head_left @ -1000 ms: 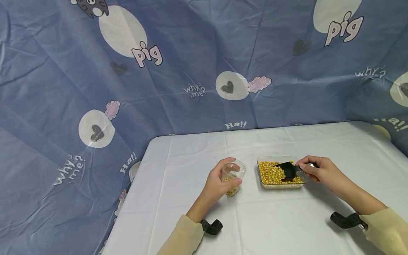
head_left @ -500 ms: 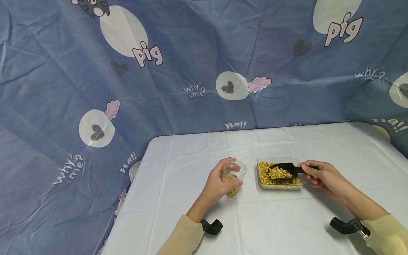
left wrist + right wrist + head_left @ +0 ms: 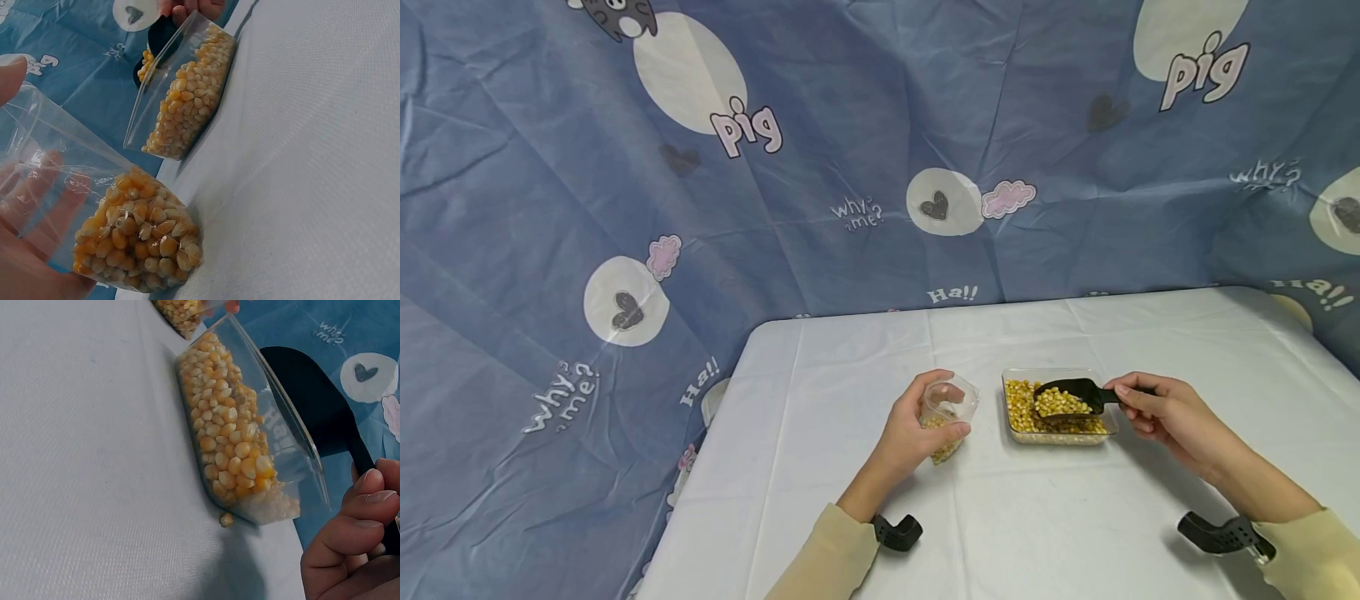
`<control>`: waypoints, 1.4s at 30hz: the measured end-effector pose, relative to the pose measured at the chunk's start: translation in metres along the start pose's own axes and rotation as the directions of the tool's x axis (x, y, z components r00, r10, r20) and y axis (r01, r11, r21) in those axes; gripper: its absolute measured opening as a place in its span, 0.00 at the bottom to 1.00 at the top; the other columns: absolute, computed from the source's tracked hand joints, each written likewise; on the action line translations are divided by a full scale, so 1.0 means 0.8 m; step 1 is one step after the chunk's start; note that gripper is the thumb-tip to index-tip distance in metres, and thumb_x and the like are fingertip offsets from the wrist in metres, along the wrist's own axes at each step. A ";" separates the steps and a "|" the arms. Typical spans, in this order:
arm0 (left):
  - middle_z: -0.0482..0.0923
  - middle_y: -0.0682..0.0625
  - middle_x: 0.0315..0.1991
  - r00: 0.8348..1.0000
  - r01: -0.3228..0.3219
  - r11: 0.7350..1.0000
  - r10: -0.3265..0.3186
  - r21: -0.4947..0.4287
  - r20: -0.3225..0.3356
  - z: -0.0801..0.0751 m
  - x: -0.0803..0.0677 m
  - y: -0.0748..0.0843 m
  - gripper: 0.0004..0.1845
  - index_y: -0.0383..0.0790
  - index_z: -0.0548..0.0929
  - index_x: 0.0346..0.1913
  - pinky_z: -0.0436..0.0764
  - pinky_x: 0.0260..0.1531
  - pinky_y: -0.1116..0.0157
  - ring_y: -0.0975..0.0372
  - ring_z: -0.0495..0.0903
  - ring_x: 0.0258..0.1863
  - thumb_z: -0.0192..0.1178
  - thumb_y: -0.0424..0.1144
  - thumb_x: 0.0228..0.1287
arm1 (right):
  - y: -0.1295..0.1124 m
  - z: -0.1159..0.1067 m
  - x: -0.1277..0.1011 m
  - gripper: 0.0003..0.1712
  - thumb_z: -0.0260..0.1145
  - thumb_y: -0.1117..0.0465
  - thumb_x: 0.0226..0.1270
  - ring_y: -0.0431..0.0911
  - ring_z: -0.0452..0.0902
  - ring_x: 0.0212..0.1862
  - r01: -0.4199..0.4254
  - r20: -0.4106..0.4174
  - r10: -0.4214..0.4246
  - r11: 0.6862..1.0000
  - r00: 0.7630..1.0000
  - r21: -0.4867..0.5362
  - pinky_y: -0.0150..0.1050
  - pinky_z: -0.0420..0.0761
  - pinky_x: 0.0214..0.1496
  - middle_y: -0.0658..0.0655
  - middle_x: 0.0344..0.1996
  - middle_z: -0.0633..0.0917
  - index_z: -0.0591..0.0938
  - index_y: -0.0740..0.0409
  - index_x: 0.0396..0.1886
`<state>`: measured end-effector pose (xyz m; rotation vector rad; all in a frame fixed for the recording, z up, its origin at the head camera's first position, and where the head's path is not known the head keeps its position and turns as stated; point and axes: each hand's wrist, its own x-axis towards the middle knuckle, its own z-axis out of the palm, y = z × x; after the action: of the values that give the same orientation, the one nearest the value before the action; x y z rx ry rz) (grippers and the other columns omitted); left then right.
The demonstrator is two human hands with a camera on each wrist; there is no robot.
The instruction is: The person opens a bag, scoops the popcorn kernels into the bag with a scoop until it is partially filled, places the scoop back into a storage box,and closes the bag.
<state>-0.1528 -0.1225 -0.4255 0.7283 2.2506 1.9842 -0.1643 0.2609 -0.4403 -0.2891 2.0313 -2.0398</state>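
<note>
Toward the middle of the tabletop [image 3: 1045, 517], a little nearer its left edge, my left hand [image 3: 917, 429] is wrapped around a clear plastic cup [image 3: 947, 417] that is tipped over, its mouth toward the tray, with corn kernels [image 3: 134, 234] pooled in its base. Just beside it on the right sits a shallow clear tray [image 3: 1057, 406] full of kernels. My right hand [image 3: 1157, 412] pinches the handle of a black scoop [image 3: 1070, 397], which rides loaded over the tray.

I judge the scooping done and the carry across about to begin. That move calls for a level scoop, so nothing rolls off, and for the lip to meet the cup's mouth before tipping; the cup's mouth is narrow, so spillage is the risk. One stray kernel [image 3: 226, 519] already lies on the cloth beside the tray.

A white, creased cloth covers the tabletop. Behind its far edge and left edge hangs a blue sheet [image 3: 625, 208] printed with white discs, hearts, "pig", "why me?" and "Ha!!".
</note>
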 end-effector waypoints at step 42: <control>0.79 0.36 0.56 0.999 -0.017 0.999 0.016 0.035 0.028 0.001 -0.003 0.009 0.35 0.37 0.69 0.70 0.63 0.65 0.38 0.45 0.74 0.62 0.71 0.30 0.60 | -0.038 0.028 -0.005 0.12 0.56 0.66 0.79 0.51 0.53 0.23 0.101 -0.005 -0.101 0.987 0.995 0.121 0.46 0.53 0.26 0.53 0.25 0.75 0.79 0.71 0.50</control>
<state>-0.1485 -0.1223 -0.4194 0.7758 2.2769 1.9332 -0.1546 0.2407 -0.4093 -0.3763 1.9188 -2.2123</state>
